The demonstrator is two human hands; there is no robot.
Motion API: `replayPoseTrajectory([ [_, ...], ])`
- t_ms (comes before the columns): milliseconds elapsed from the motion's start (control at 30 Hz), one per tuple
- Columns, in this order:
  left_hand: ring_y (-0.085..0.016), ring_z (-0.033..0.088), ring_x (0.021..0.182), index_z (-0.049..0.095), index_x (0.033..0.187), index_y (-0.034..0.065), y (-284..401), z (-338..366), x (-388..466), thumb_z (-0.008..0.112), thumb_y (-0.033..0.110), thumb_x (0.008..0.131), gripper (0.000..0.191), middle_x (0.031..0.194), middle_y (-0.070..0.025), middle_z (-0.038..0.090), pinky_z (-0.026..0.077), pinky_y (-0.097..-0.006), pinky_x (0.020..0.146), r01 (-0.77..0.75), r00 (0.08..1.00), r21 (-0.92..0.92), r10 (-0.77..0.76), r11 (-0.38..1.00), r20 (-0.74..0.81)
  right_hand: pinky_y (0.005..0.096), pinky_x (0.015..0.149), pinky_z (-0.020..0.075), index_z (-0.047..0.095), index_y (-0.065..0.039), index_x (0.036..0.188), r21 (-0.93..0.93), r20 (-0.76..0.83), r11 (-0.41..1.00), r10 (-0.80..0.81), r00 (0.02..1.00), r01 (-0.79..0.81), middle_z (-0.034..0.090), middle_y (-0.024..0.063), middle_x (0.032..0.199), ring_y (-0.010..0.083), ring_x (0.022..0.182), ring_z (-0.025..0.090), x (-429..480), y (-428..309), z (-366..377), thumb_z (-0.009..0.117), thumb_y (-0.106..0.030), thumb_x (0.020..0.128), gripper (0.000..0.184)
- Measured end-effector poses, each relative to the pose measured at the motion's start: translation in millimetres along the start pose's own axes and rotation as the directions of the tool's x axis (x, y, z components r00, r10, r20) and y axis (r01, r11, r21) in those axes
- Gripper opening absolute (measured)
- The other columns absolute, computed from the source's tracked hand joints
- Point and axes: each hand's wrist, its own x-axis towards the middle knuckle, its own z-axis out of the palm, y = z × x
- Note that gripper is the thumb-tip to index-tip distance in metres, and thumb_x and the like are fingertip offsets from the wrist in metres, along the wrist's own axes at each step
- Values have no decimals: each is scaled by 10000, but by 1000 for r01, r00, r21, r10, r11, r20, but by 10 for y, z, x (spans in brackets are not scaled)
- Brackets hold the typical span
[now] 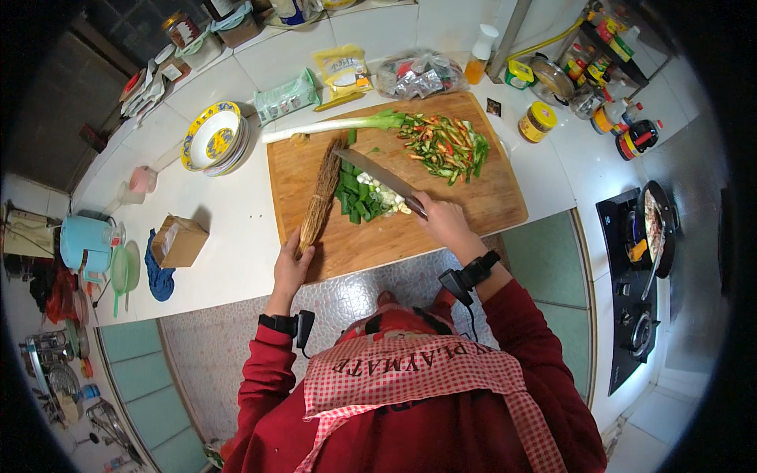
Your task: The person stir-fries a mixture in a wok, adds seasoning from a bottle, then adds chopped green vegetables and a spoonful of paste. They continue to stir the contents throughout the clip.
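Note:
My left hand [292, 261] grips the lower end of a bundled straw brush [322, 195], which slants over the left part of a wooden cutting board [461, 222]. In my right hand [445, 220] is the dark handle of a kitchen knife [378, 171]. Its blade points up and left, the tip close to the brush. Beneath and beside the blade lie chopped green scallion pieces [355, 198] and chopped white bits [387, 198]. A heap of sliced green and red peppers [446, 148] sits at the board's upper right. One long scallion [331, 125] lies along the far edge.
Stacked yellow-patterned bowls [213, 136], a cardboard box [180, 241] and a blue cloth [157, 272] stand left. Behind the board are a yellow packet [343, 71] and a filled plastic bag [421, 77]. A lidded jar [537, 122] stands right, near a frying pan [655, 227] on the gas stove [621, 349].

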Motion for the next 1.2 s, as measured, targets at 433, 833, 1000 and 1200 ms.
replayPoseTrajectory([
  [433,-100,509,599,278,1481,121,359,176,-616,585,195,939,628,829,-40,586,443,-239,499,405,914,-392,-369,826,168,276,418,366,465,-82,826,880,413,49,413,812,-472,461,7,573,117,431,437,-1414,31,157,501,-355,973,312],
  [833,-99,508,522,304,1462,90,700,478,-593,589,232,939,612,654,-9,537,443,-249,465,458,888,-443,-378,771,261,269,411,406,444,-91,922,904,423,-181,252,870,-387,487,11,605,111,443,479,-656,-534,684,538,-281,971,217],
  [1000,-98,524,672,381,1393,22,845,550,-555,575,200,942,522,840,-46,602,462,-257,601,443,892,-461,-329,768,309,274,434,424,438,-98,933,881,469,-163,183,864,-443,486,4,624,111,456,475,-507,-780,786,550,-268,966,206],
  [1200,-165,584,843,364,1380,-18,959,598,-543,578,177,930,535,1006,-138,635,487,-306,757,361,927,-437,-267,824,263,271,451,403,429,-110,917,834,520,-270,93,849,-481,449,-7,628,95,470,438,-485,-862,809,532,-260,974,190],
])
